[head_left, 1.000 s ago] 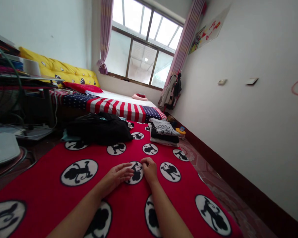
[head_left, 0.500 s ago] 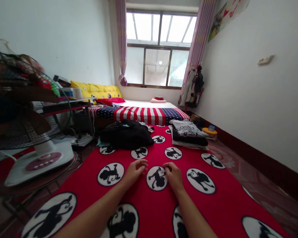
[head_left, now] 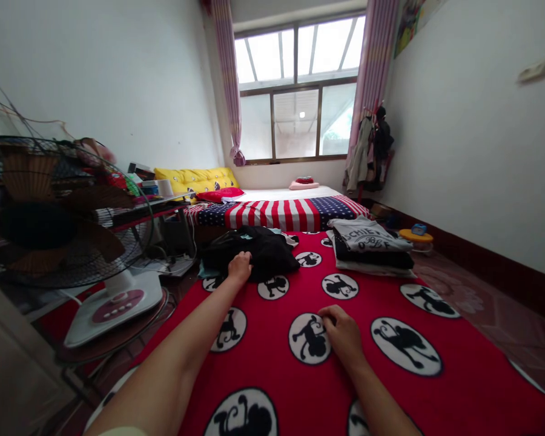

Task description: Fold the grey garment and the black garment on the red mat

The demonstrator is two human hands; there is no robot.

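The left hand is curled at the black clothes heaped toward the far end of the red blanket, apparently to take one, which calls for a firm hold, while the right hand curls short of the folded stack; whether either pinches cloth, I cannot tell.

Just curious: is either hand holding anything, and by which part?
The left hand is at the near side of the black clothes; whether it grips them cannot be told. The right hand holds nothing visible.
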